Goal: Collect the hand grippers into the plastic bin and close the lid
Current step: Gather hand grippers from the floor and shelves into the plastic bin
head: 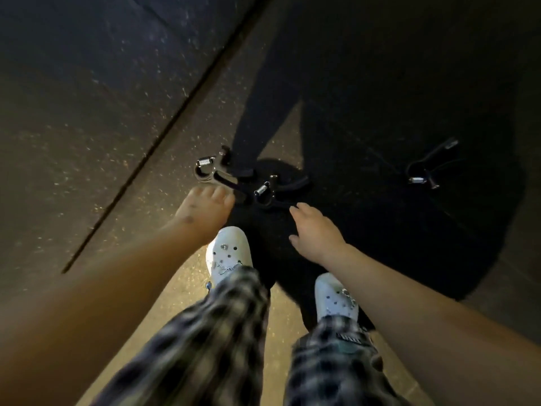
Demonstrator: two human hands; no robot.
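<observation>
The floor lies open to the left, past the dark seam, with bare room there. Straight ahead two hand grippers sit close together: the left gripper just beyond the left hand, the middle gripper just beyond the right hand; their handles nearly meet, leaving little gap between. A third gripper lies well apart to the right, in deep shadow, open floor around it. Below the hands, two white clogs and checked trouser legs crowd the near space.
</observation>
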